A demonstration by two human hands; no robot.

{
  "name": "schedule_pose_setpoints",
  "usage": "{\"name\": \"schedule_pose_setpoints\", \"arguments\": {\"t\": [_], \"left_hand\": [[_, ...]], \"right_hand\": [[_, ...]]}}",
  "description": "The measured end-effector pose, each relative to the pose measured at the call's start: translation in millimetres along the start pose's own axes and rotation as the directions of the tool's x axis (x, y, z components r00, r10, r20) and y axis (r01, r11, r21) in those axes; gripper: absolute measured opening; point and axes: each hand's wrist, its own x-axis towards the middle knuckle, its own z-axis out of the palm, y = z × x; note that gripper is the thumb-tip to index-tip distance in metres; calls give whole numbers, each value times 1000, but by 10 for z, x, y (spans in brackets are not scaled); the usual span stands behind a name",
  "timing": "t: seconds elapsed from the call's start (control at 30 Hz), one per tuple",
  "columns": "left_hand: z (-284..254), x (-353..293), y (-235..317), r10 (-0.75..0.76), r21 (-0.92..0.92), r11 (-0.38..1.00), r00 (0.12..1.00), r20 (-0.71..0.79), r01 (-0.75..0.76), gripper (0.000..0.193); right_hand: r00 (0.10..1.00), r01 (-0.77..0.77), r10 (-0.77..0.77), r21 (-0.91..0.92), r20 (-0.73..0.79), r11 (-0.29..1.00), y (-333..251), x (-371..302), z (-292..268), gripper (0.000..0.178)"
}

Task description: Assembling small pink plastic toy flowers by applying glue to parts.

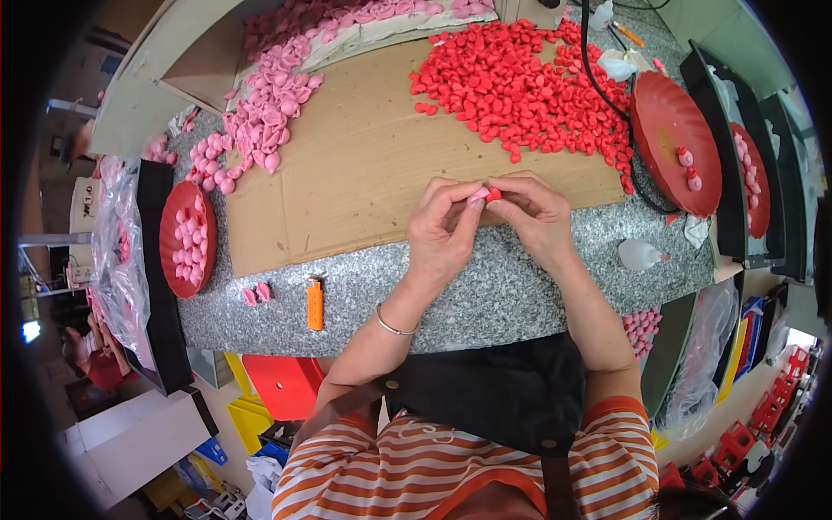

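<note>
Over the near edge of a cardboard sheet point(364, 139), my two hands meet fingertip to fingertip. My left hand point(438, 232) pinches a small pink plastic piece point(477, 197). Pressed against it is a small red plastic piece point(494, 194), pinched by my right hand point(542, 222). How the two pieces fit together is partly hidden by my fingers. A large heap of similar red pieces point(529, 91) covers the far right of the cardboard. Pink, hollow-looking pieces point(264, 113) are heaped along its far left.
A red scalloped dish point(650, 165) with two pink-and-red pieces stands at right, beside a black cable point(598, 84) and white squeeze bottle point(640, 255). Another red dish point(170, 260) of pink pieces stands left. An orange lighter point(315, 305) and pink pieces point(257, 295) lie on the speckled counter point(373, 299).
</note>
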Motion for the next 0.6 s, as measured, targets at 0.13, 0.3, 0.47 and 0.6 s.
{"name": "schedule_pose_setpoints", "arguments": {"t": [0.13,0.3,0.47,0.6], "left_hand": [[-79,22,-15,-66,-7,998,996,68,66,14],[-60,54,-20,-69,-3,998,995,70,70,13],[-12,13,-8,-42,98,994,998,37,39,11],[-12,10,-2,-63,130,990,998,25,59,8]], "right_hand": [[982,-182,176,89,67,979,-67,15,-9,23],[965,-243,229,110,127,964,-22,36,-59,27],[968,-244,236,99,86,965,-3,1,-1,25],[964,-258,254,38,84,965,14,12,-1,24]]}}
